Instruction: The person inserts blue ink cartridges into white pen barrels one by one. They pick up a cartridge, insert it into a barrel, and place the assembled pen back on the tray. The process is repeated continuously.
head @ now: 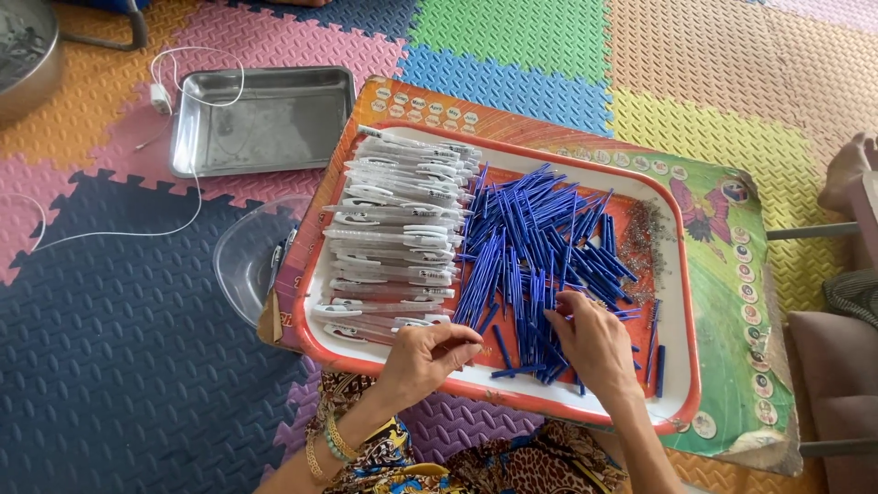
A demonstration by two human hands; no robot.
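Observation:
A red-and-white tray [681,366] holds a stack of clear pen barrels [393,247] on its left side and a heap of blue pen refills [530,247] in the middle. A small pile of tiny metal springs [645,242] lies toward the right. My left hand [425,357] rests at the tray's near edge beside the barrels, fingers curled, pinching what looks like a thin piece; I cannot tell what. My right hand [594,343] lies palm down on the near end of the blue refills, fingers spread among them.
The tray sits on a colourful low board [732,302] over foam puzzle mats. A steel tray [265,119] lies far left with a white cable [165,91] across it. A clear plastic bowl [242,261] sits by the board's left edge. Someone's foot [846,169] shows at right.

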